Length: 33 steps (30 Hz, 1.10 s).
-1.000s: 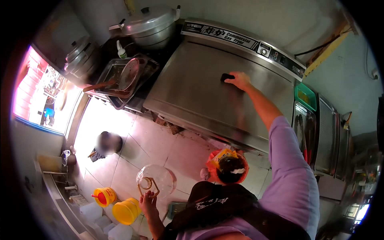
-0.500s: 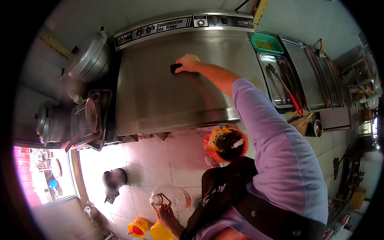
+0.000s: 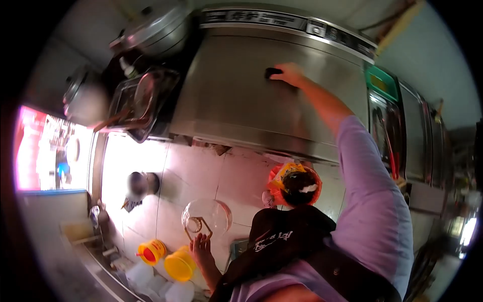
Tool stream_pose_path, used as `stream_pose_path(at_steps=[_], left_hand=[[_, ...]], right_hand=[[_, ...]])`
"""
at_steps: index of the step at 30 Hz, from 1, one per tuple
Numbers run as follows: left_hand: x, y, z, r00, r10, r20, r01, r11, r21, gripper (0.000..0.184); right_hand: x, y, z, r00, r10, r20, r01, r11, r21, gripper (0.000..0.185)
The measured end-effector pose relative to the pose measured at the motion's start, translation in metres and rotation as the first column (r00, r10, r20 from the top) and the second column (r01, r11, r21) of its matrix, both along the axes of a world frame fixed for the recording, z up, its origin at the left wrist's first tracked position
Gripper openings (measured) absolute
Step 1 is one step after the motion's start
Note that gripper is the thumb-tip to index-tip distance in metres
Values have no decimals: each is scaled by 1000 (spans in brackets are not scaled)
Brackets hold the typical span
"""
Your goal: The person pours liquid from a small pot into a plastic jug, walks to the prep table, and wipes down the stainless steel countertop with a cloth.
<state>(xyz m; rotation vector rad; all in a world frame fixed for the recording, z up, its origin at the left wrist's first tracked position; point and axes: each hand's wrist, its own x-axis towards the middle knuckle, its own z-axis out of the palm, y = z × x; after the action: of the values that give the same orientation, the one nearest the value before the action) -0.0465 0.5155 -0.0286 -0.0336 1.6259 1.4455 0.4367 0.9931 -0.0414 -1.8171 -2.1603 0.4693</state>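
- I see the black pad (image 3: 270,73) on the steel fryer cover (image 3: 231,95), toward its back and middle.
- I judge work on that cover to be under way, not finished, as the pad appears to rest against it; how much is covered or left, I can't tell.
- My right hand (image 3: 289,74) is closed around the pad, arm stretched forward over the cover.
- My left hand (image 3: 202,247) hangs low, fingers curled at the handle (image 3: 207,225) of a clear plastic jug (image 3: 217,209).

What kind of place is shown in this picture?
Probably a commercial kitchen: it has a wide steel appliance with a control panel, a large lidded metal pot and a metal tray.
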Motion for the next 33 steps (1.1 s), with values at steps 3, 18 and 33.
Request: stream_pose_path(at_steps=[3,18,33], left_hand=[[-1,3,-5,1000,-11,12,11,999,32,17],[-4,20,-13,986,-160,56,155,985,81,20],[-22,33,52,814,-581,10,578,811,93,29]], right_hand=[[-2,1,-5,998,-40,50,38,999,35,47],[-24,-39,2,953,-124,277,27,944,329,64],[-130,-359,125,981,59,-184,8,938,346,61]])
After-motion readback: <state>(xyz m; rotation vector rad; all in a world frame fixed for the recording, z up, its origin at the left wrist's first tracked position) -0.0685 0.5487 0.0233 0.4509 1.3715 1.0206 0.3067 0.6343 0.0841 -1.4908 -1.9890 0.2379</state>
